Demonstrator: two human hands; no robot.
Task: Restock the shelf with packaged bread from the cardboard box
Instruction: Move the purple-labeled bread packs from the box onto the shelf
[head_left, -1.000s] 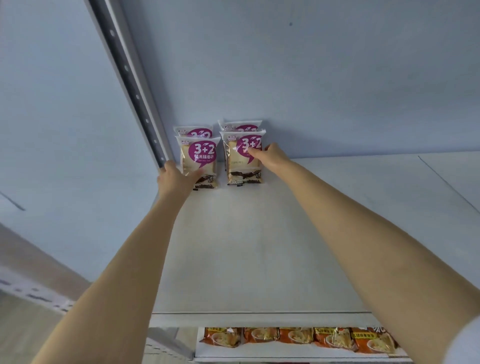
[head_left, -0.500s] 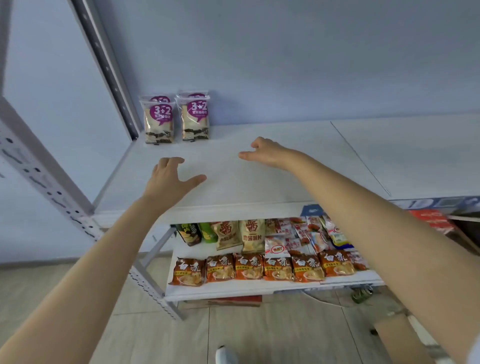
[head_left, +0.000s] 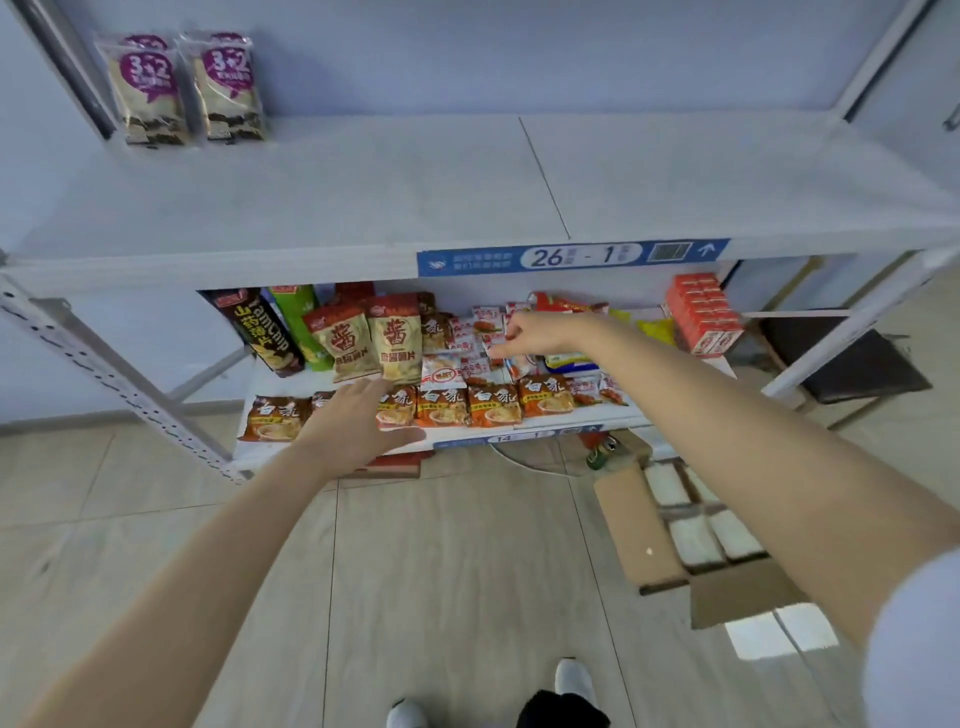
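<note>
Two front packs of bread with purple "3+2" labels stand upright at the back left of the white upper shelf, with further packs behind them. An open cardboard box sits on the floor at the lower right, showing several pale bread packs inside. My left hand hangs empty with fingers spread in front of the lower shelf. My right hand is also empty, fingers loosely apart, stretched out in front of the lower shelf's snacks.
The lower shelf holds orange noodle packs, brown sauce-chip bags, chip tubes and red cartons. A blue label strip reading "26 - 1" marks the upper shelf's front edge. Perforated shelf uprights stand at left and right. Beige tiled floor below.
Both hands left the bread packs and drew back off the upper shelf, dropping lower. My view has tilted down, bringing the lower shelf, the floor and the cardboard box into sight.
</note>
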